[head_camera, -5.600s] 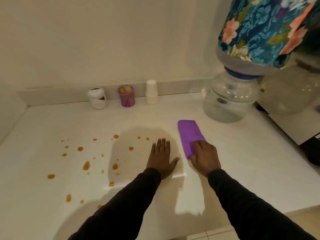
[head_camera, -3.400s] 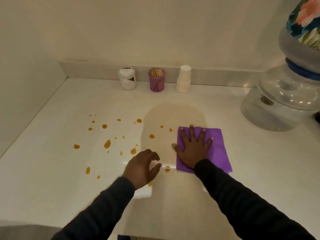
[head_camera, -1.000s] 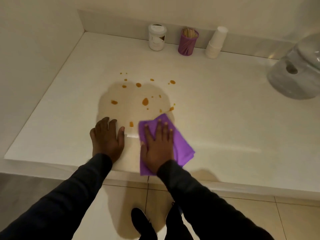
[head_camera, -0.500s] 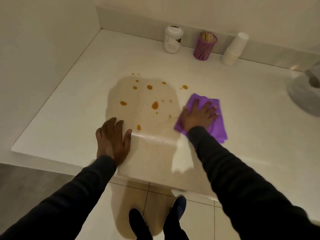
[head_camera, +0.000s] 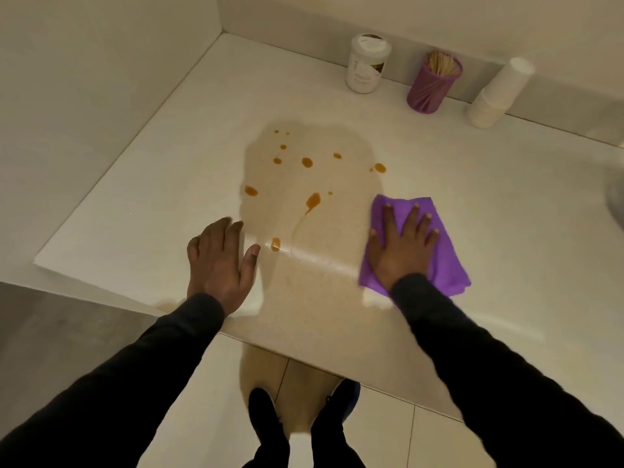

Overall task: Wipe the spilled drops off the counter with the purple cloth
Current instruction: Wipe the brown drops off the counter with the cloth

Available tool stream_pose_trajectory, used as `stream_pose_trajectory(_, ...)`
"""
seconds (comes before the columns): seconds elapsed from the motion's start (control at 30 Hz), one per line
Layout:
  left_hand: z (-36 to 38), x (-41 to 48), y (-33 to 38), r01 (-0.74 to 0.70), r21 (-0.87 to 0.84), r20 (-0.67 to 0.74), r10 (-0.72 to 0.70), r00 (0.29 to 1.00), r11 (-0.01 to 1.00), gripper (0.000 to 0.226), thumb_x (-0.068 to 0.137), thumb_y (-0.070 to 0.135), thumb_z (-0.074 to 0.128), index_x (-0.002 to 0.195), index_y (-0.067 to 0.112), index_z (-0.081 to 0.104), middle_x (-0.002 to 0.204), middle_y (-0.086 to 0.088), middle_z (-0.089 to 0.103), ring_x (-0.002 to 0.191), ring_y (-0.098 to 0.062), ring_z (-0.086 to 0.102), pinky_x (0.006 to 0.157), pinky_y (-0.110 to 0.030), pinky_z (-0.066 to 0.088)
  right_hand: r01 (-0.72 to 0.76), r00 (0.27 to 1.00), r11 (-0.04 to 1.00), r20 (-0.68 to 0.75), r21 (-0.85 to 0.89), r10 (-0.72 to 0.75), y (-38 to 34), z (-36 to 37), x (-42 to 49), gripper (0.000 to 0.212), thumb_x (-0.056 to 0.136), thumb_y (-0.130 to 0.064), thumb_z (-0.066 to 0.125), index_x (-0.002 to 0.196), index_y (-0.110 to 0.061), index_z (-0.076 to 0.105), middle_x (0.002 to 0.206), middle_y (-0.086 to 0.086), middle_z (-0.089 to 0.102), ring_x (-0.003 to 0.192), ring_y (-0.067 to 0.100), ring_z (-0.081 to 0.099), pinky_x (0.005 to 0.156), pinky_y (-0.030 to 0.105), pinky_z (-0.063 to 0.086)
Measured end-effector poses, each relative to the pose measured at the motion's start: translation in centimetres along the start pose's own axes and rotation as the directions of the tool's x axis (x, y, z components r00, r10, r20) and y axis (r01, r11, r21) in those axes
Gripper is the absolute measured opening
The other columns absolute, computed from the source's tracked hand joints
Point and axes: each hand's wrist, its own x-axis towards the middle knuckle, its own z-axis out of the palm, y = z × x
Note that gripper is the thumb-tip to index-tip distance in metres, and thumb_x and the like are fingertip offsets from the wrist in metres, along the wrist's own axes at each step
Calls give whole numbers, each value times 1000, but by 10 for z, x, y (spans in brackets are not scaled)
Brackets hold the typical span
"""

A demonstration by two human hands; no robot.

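Observation:
Several orange-brown drops [head_camera: 312,199] lie on the white counter [head_camera: 162,184], most of them inside my head's shadow. One drop [head_camera: 276,244] sits just right of my left thumb. The purple cloth [head_camera: 447,261] lies flat to the right of the drops, near the counter's front edge. My right hand [head_camera: 401,246] presses down on the cloth, fingers spread. My left hand [head_camera: 221,261] rests palm down on the counter at the front edge, holding nothing.
Against the back wall stand a white lidded jar [head_camera: 367,64], a purple holder of toothpicks [head_camera: 434,84] and a stack of white paper cups [head_camera: 499,92]. A wall closes the counter's left side. My shoes [head_camera: 266,420] stand on the tiled floor below.
My right hand has slid the cloth from the front edge up and to the right of the drops. The drop by the front right of the patch is smeared into a streak. My left hand stays put.

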Motion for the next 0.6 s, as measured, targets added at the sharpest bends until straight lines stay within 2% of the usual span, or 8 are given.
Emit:
stream_pose_trajectory(0.07,-1,0,1,11,-31,-22,-12,1000,999,64,98,52,24,134,5,49,136,-16,51,125,-34,47,100,-47,31,-34,999,999,8,26,33,-47,4,-5,67,99,-53,20,158,-22,9,161,30,6,145,54,4,116,67,4)
stream_pose_trajectory(0.17,-4,1,1,37,-69,-22,-39,999,997,72,98,59,17,137,6,48,138,-16,51,126,-35,47,101,-48,32,282,959,959,24,31,-282,-107,16,-53,67,99,-52,16,158,-22,1,162,27,-1,147,52,0,117,65,2)
stream_pose_trajectory(0.27,-4,2,0,64,-91,-21,-66,998,994,77,96,63,15,138,7,48,139,-16,51,127,-35,47,101,-48,33,639,765,769,95,16,-637,-102,18,-96,62,102,-49,18,158,-26,2,163,22,-5,149,46,-5,119,61,3)
stream_pose_trajectory(0.33,-4,2,-1,78,-102,-10,-79,997,992,78,96,64,15,139,7,46,140,-16,50,128,-35,46,103,-49,32,715,690,697,104,62,-717,-70,15,-99,61,102,-45,27,158,-33,5,165,16,-5,150,39,-9,120,57,0)
stream_pose_trajectory(0.37,-4,2,-1,77,-99,-11,-78,997,992,78,96,64,16,140,7,46,141,-16,50,128,-35,46,103,-49,32,709,694,701,106,69,-712,-55,12,-91,62,102,-45,29,157,-36,4,165,13,-5,151,37,-10,121,56,-1)
stream_pose_trajectory(0.43,-6,2,0,74,-91,-20,-77,997,993,79,96,64,16,140,6,46,141,-17,50,129,-35,46,103,-48,32,634,765,772,108,47,-635,-46,8,-64,60,102,-47,24,157,-38,2,165,13,-5,151,37,-9,121,56,-1)
stream_pose_trajectory(0.53,-7,2,1,74,-96,-7,-75,997,993,81,95,65,15,142,6,44,143,-17,48,131,-34,44,105,-47,29,445,893,896,77,-1,-443,-91,9,-26,63,100,-54,14,158,-30,1,165,18,-4,149,45,-6,119,60,1)
stream_pose_trajectory(0.6,-7,2,1,70,-91,-9,-71,997,993,81,95,65,15,142,6,44,143,-17,48,131,-34,44,105,-47,29,397,916,917,79,-40,-393,-135,14,-18,69,99,-57,15,157,-25,-3,163,23,-8,147,50,-6,118,64,1)
